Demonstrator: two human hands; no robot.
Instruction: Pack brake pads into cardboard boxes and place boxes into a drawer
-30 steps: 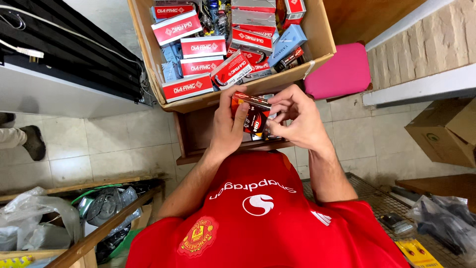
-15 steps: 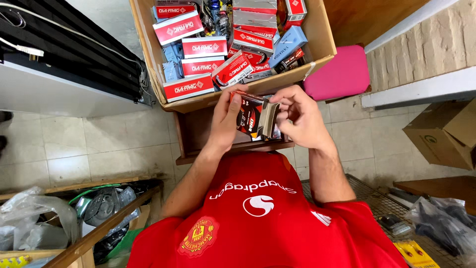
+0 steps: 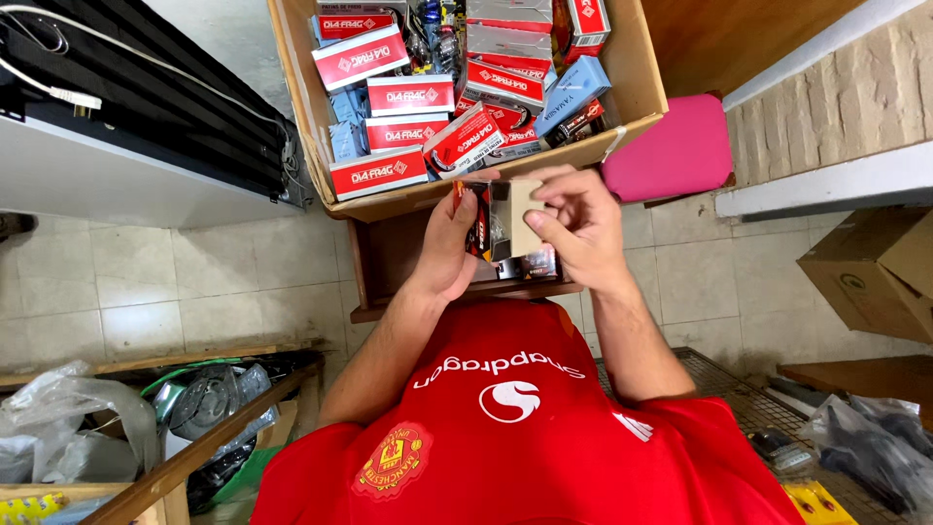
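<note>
Holding a small carton (image 3: 498, 233) between both hands, the person works just above the near edge of a dark wooden stool (image 3: 389, 262). Left hand (image 3: 455, 243) is closed around the carton's red-and-black side, thumb up along its edge. Right hand (image 3: 578, 228) grasps the opposite side, with the fingertips (image 3: 535, 222) pinching the plain tan end flap, which stands open. What sits inside the carton cannot be made out.

Just beyond the hands, a large cardboard box (image 3: 641, 92) rests on the stool, its near wall almost touching the knuckles. It is packed with red-and-white cartons (image 3: 379, 173), some flat and some tilted, and a pale blue carton (image 3: 573, 89) lies toward its right wall. A pink cushion (image 3: 671, 151) sits beside the box's right corner, on the tiled floor (image 3: 165, 272). Farther left, a black panel (image 3: 136, 97) lies on a grey shelf (image 3: 97, 185).
</note>
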